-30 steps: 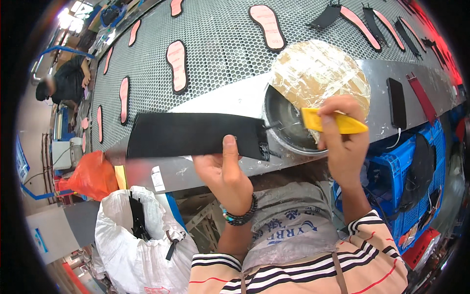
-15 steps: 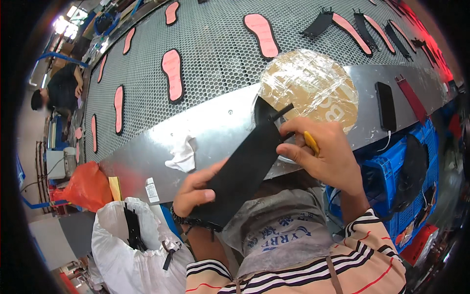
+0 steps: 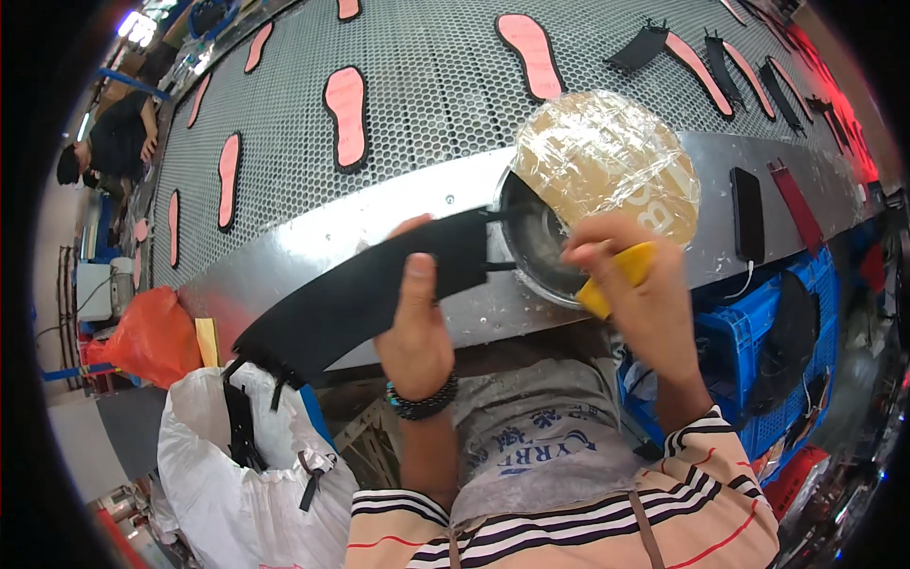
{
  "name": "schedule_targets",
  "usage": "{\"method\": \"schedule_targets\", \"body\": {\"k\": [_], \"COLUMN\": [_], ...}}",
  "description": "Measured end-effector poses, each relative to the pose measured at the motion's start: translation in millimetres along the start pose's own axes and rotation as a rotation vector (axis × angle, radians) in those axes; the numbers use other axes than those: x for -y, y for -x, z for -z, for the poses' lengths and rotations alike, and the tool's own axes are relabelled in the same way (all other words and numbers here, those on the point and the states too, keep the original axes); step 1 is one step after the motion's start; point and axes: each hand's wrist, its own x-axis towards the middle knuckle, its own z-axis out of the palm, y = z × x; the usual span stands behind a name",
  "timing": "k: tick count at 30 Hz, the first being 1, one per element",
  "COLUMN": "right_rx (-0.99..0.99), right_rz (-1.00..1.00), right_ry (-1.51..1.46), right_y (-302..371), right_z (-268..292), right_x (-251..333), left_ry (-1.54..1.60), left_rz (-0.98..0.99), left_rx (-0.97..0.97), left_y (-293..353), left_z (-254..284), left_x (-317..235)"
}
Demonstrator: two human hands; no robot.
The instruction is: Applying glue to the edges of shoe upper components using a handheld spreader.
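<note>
My left hand (image 3: 417,346) grips a long, curved black fabric strip (image 3: 351,299), thumb on top and fingers underneath. Thin tabs stick out at both of the strip's ends; its right end reaches the rim of a round metal bowl (image 3: 519,248). A film-wrapped brown cardboard disc (image 3: 607,152) covers much of that bowl. Over the bowl's right front edge, my right hand (image 3: 659,299) is closed around a flat yellow piece (image 3: 633,266), perhaps a sponge or scraper. Motion blurs its fingertips, and I cannot make out anything else in them.
Pink insole-shaped pieces with black edges (image 3: 346,119) lie on the perforated metal table (image 3: 427,104). A phone (image 3: 747,216) and a dark red strip (image 3: 796,209) lie at right, above a blue crate (image 3: 744,327). A white sack (image 3: 251,493) and orange bag (image 3: 156,337) stand left. Another person (image 3: 118,137) is far left.
The black strip has swung from a steep slant to a flatter position, and my left hand has moved up along it. My right hand has left the strip's end, and the yellow piece shows more fully.
</note>
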Motion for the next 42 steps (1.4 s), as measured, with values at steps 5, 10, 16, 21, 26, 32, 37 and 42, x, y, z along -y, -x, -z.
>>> {"method": "schedule_targets", "body": {"k": [5,10,16,21,26,32,37,42], "right_rx": [-0.038,0.011,0.043,0.023,0.018,-0.023,0.007,0.053], "right_rz": [-0.019,0.099,0.262,0.23,0.26,-0.232,0.346,0.311], "right_ry": [0.06,0.146,0.395,0.328,0.399,-0.252,0.151,0.139], "right_y": [0.1,2.9,6.6,7.0,3.5,8.1,-0.7,10.5], "right_z": [19.8,0.1,-8.9,-8.0,-7.2,-1.9,-10.7,-20.5], "right_x": [-16.2,-29.2,-43.1,-45.2,-41.9,-19.8,-9.7,-10.6], "left_ry": [0.042,0.022,-0.013,-0.105,-0.173,-0.195,-0.216,-0.225], "left_rz": [0.022,0.143,0.097,0.046,-0.015,-0.038,-0.006,-0.042], "left_rx": [-0.159,-0.192,-0.235,-0.22,-0.195,-0.186,-0.166,-0.132], "left_y": [1.4,21.5,28.3,27.9,27.8,28.9,36.5,35.3], "left_z": [24.7,21.5,12.1,8.4,7.5,8.5,-2.9,-1.7], "left_x": [6.3,30.0,39.3,33.2,32.2,28.1,22.7,23.0]}}
